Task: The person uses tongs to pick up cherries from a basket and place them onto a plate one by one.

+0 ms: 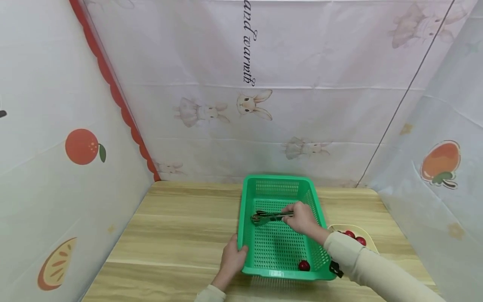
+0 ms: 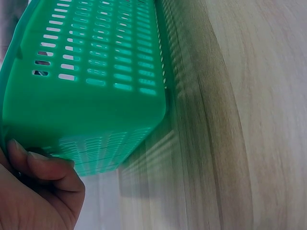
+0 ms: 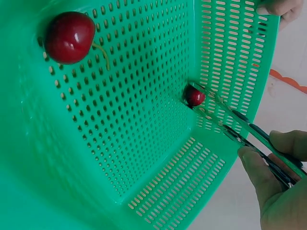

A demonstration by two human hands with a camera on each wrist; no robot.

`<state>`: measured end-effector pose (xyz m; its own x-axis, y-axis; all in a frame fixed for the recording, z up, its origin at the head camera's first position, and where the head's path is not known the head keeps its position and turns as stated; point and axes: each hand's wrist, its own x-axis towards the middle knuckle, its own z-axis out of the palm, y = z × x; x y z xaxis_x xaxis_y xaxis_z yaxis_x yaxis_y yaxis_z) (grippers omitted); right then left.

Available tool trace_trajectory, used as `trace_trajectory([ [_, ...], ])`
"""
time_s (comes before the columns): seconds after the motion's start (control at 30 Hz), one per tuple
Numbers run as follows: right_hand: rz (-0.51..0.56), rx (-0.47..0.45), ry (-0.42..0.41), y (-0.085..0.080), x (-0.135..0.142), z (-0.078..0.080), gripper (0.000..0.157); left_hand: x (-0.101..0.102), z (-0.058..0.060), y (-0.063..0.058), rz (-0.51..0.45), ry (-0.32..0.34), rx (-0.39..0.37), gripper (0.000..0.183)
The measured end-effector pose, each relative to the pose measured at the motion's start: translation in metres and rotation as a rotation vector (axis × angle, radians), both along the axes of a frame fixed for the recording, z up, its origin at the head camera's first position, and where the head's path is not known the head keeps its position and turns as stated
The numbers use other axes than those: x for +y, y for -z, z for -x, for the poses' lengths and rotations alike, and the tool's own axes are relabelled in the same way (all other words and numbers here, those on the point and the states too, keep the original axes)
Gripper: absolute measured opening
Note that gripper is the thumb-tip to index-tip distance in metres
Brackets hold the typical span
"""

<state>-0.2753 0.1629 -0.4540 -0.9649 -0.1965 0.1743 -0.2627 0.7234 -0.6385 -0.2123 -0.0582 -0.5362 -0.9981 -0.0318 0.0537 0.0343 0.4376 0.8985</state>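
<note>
A green plastic basket point(image 1: 279, 274) with slotted walls stands on the wooden table. My left hand point(image 1: 232, 256) grips its left rim, fingers curled at the edge, as the left wrist view also shows. With thumb and fingers, my right hand point(image 1: 302, 218) holds a pair of metal tongs point(image 3: 249, 132) over the basket. In the right wrist view, the tongs' tips lie around a dark red cherry point(image 3: 194, 96) near the basket wall; whether they squeeze it, I cannot tell. Another cherry point(image 3: 70, 37), with its stem on, lies on the basket floor in the near right corner.
To the right of the basket, a pale yellow dish point(image 1: 371, 240) holds several red cherries point(image 1: 360, 241), partly hidden by my right sleeve point(image 1: 351, 251). Wooden tabletop point(image 1: 181, 235) extends left of the basket. Printed cloth walls point(image 1: 211, 155) rise behind and at both sides.
</note>
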Motion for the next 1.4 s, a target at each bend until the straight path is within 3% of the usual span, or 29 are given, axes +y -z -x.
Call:
trace_trajectory([
  [0.57,0.108,0.014,-0.002,-0.013,0.028,-0.018,0.027,0.005,-0.002,0.004,-0.002,-0.011,0.015,0.034],
  [1.27,0.139,0.086,0.117,-0.024,0.086,-0.055,0.027,0.006,-0.003,0.007,-0.024,-0.008,0.03,0.036],
  [1.4,0.168,0.059,0.134,-0.027,0.094,-0.065,0.029,0.006,-0.003,0.009,-0.004,-0.016,0.038,0.035],
])
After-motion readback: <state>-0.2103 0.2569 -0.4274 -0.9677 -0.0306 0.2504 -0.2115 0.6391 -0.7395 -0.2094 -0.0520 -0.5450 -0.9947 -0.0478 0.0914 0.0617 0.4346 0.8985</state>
